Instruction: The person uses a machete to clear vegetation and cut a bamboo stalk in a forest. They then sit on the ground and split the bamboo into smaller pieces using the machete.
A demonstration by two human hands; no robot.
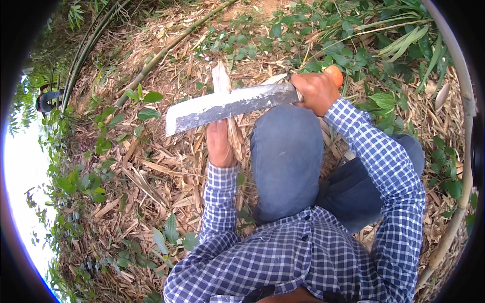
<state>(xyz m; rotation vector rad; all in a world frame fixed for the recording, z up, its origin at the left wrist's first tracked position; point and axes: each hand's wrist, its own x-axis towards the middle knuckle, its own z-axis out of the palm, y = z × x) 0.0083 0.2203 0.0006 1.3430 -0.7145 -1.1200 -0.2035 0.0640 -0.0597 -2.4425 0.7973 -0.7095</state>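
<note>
crouching on a ground (151, 177) of dry leaves, a person works over one knee (285, 151). right hand (316, 93) is clenched round the orange handle of a broad cleaver (230, 106), likely heavy and blade-forward, best gripped well back on the handle. left hand (220, 144) grasps the lower end of a pale split bamboo strip (222, 81), standing upright behind the blade; probably light, stiff, splintery.
</note>
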